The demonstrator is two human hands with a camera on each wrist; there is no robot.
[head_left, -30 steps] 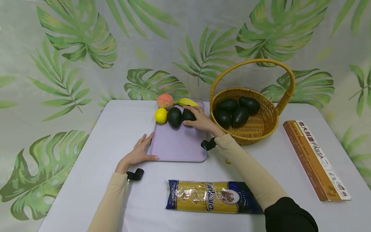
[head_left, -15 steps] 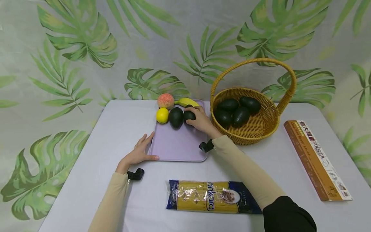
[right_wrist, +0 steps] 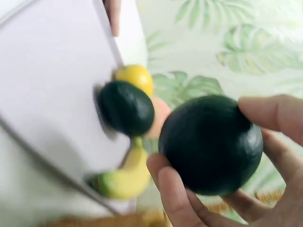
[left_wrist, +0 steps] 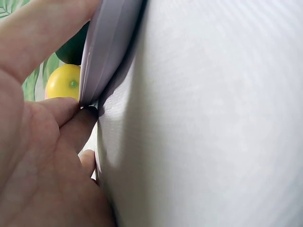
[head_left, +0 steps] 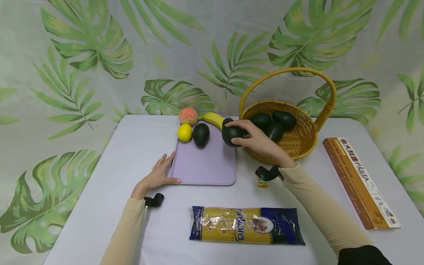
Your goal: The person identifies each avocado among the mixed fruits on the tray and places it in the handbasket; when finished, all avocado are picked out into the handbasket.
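Observation:
My right hand (head_left: pixel 253 138) grips a dark green avocado (head_left: pixel 232 133) above the right edge of the lilac tray (head_left: pixel 203 167), close to the basket's left rim. In the right wrist view, the fingers and thumb curl around this avocado (right_wrist: pixel 210 144). My left hand (head_left: pixel 156 176) rests with spread fingers against the tray's front left corner, thumb along the front edge. In the left wrist view, its fingertips touch the tray rim (left_wrist: pixel 106 47). On the tray's far part lie another avocado (head_left: pixel 201 135), a lemon (head_left: pixel 184 132), a peach (head_left: pixel 188 116) and a banana (head_left: pixel 212 118).
A wicker basket (head_left: pixel 299 147) with a tall handle holds several avocados (head_left: pixel 285 120), partly hidden by my right hand. A spaghetti bag (head_left: pixel 246 225) lies in front, a long pasta box (head_left: pixel 361 184) at the right. A small yellow packet (head_left: pixel 262 183) is beneath my right wrist.
My right hand has lifted the avocado from beside the other one and carried it right, toward the basket. More of the banana now shows. The left hand stays put.

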